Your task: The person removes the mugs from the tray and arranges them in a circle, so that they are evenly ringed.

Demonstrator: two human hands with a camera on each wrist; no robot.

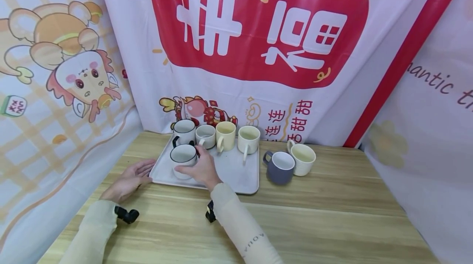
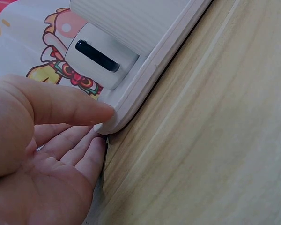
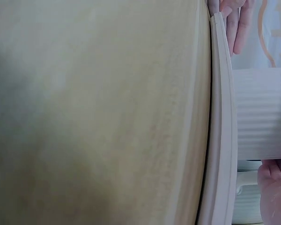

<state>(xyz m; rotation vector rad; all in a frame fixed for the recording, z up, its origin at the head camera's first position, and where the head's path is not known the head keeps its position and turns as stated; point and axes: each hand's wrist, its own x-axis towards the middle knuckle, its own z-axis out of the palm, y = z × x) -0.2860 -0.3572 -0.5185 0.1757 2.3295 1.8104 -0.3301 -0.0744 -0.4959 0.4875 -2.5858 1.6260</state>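
My right hand (image 1: 202,169) grips a white ribbed mug (image 1: 183,155) with a black rim, fingers on its far side and thumb on the near side. The mug is over the front left of a white rectangular tray (image 1: 236,175); whether its base touches is unclear. At the tray's front left corner is my left hand (image 1: 127,180), fingers extended along the outer side and thumb touching the rim (image 2: 126,110). Along the tray's back stand a white mug with black handle (image 1: 184,130), a small white cup (image 1: 205,136), a pale yellow mug (image 1: 226,136) and a cream mug (image 1: 249,138).
To the right of the tray, a grey-blue mug (image 1: 281,169) and a cream mug (image 1: 304,159) stand close together on the wooden table (image 1: 332,214). Printed cloth hangings (image 1: 258,99) close off the back and both sides.
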